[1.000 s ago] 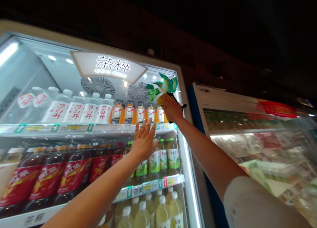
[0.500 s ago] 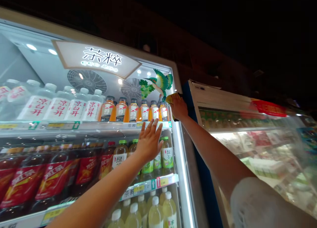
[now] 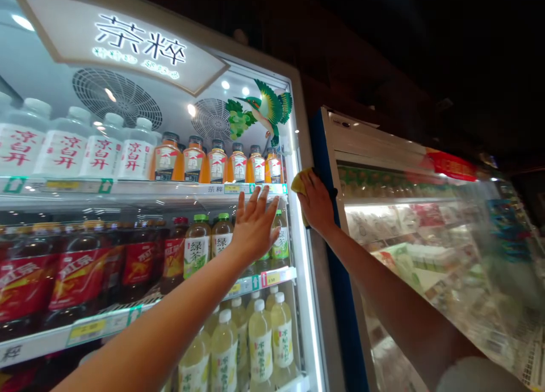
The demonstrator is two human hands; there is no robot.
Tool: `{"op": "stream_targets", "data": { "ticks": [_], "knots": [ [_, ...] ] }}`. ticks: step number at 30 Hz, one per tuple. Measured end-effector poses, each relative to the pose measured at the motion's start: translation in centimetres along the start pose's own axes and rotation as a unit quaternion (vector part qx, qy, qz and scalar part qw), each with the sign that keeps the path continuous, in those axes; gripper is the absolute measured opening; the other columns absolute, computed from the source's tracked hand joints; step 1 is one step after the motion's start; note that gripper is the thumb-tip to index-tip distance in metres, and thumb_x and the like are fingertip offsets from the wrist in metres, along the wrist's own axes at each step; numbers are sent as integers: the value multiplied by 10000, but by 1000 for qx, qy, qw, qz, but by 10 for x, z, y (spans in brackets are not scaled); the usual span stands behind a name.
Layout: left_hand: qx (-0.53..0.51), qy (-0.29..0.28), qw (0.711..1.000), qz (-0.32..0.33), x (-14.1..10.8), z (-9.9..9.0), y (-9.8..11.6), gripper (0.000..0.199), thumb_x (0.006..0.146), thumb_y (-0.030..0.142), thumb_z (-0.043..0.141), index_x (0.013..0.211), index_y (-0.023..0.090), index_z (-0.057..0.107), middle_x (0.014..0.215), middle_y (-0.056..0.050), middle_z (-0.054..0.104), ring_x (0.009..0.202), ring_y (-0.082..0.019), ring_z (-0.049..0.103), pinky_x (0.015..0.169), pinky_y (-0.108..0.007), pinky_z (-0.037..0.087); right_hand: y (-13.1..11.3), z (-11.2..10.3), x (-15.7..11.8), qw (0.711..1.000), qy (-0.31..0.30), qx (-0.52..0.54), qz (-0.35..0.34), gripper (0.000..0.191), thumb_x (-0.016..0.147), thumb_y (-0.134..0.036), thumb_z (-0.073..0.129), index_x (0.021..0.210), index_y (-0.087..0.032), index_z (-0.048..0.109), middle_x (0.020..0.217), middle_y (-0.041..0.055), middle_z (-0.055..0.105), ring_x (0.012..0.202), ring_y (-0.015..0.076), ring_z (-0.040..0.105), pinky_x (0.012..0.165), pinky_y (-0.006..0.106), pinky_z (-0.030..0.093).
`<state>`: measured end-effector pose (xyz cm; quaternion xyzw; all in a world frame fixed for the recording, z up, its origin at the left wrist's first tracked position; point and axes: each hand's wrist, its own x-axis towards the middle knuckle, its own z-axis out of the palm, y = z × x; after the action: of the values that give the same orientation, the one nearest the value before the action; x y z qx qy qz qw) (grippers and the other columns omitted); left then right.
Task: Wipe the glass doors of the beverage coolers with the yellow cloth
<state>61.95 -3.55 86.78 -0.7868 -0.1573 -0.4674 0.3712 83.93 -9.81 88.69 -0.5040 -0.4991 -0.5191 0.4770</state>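
Head view: on one drinks cooler (image 3: 264,59), the right hand (image 3: 317,204) has moved down from one bird decal (image 3: 271,105) to the frame (image 3: 322,284), so work apparently shifts edgeward. Left of it, the left hand (image 3: 254,228) is spread, empty; just above, six front-row orange bottles (image 3: 216,163); clamped in the right hand, one yellow cloth (image 3: 298,184).

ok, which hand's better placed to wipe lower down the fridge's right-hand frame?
Right, I'd say. The right hand has the yellow cloth under its fingers, right by the frame. The left hand has no cloth and is spread in front of the shelves, farther from that edge.
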Motion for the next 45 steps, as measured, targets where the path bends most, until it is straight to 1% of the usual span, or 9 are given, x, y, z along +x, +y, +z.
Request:
{"op": "stream_targets", "data": {
  "ticks": [4, 11, 18, 24, 27, 31, 34, 39, 45],
  "knots": [
    [10, 8, 999, 32, -3, 0, -3, 758, 870, 435, 684, 1530, 254, 357, 1690, -108, 251, 1579, -303, 160, 1285, -585, 62, -6, 0, -34, 999, -35, -36, -21, 560, 1045, -372, 363, 1589, -237, 344, 1676, 69, 303, 1541, 303, 265, 1229, 559, 296],
    [35, 19, 999, -29, 22, -11, -23, 730, 899, 493, 632, 1535, 206, 416, 1661, -127, 321, 1567, -325, 202, 1287, -551, 129, -24, 12, 58, 997, -9, -47, 64, 541, 1022, -310, 411, 1555, -216, 423, 1659, 95, 338, 1509, 382, 317, 1151, 625, 364],
    [56, 17, 998, -18, -3, -22, -43, 741, 884, 515, 642, 1541, 260, 413, 1661, -103, 327, 1565, -313, 215, 1286, -555, 115, 5, -7, 8, 984, -62, 3, -164, 457, 1002, -348, 510, 1449, -278, 573, 1585, 37, 475, 1474, 278, 404, 1192, 475, 385],
    [87, 15, 994, -65, -3, -40, -58, 701, 916, 461, 598, 1541, 221, 392, 1652, -137, 335, 1558, -331, 229, 1271, -565, 156, -44, 15, 75, 1000, 12, 15, -8, 498, 982, -280, 488, 1466, -185, 554, 1588, 111, 460, 1480, 325, 391, 1209, 565, 340],
    [95, -8, 992, -85, -7, -48, -58, 688, 928, 444, 574, 1546, 208, 386, 1657, -149, 322, 1561, -339, 218, 1265, -577, 162, -62, 18, 65, 998, -12, 28, -48, 517, 999, -415, 509, 1493, -264, 525, 1622, 53, 416, 1523, 345, 311, 1198, 602, 333],
    [100, -31, 991, -78, -24, -58, -64, 691, 920, 445, 579, 1544, 212, 396, 1658, -143, 321, 1566, -332, 204, 1270, -578, 138, -34, 3, 33, 980, -59, 82, -172, 388, 1005, -382, 513, 1356, -305, 659, 1527, 13, 548, 1483, 253, 403, 1193, 493, 390],
    [105, -37, 990, -85, -34, -66, -73, 695, 914, 453, 586, 1541, 216, 403, 1656, -142, 326, 1562, -330, 217, 1270, -570, 142, -29, 3, 50, 988, -32, 86, -125, 372, 987, -283, 505, 1304, -259, 697, 1471, 53, 602, 1395, 253, 512, 1175, 490, 412],
    [110, -44, 987, -105, -37, -75, -82, 684, 919, 427, 573, 1543, 203, 401, 1663, -152, 306, 1562, -339, 215, 1258, -590, 168, -89, 23, 81, 998, -10, 52, -27, 457, 991, -242, 458, 1426, -231, 599, 1587, 57, 470, 1497, 317, 367, 1209, 574, 321],
    [110, -72, 985, -108, -52, -86, -83, 703, 914, 440, 580, 1544, 190, 391, 1666, -159, 297, 1564, -333, 211, 1262, -577, 155, -75, 5, 27, 967, -86, 88, -225, 423, 1013, -380, 498, 1419, -321, 602, 1573, -26, 488, 1509, 253, 363, 1222, 483, 346]
  ]
}}
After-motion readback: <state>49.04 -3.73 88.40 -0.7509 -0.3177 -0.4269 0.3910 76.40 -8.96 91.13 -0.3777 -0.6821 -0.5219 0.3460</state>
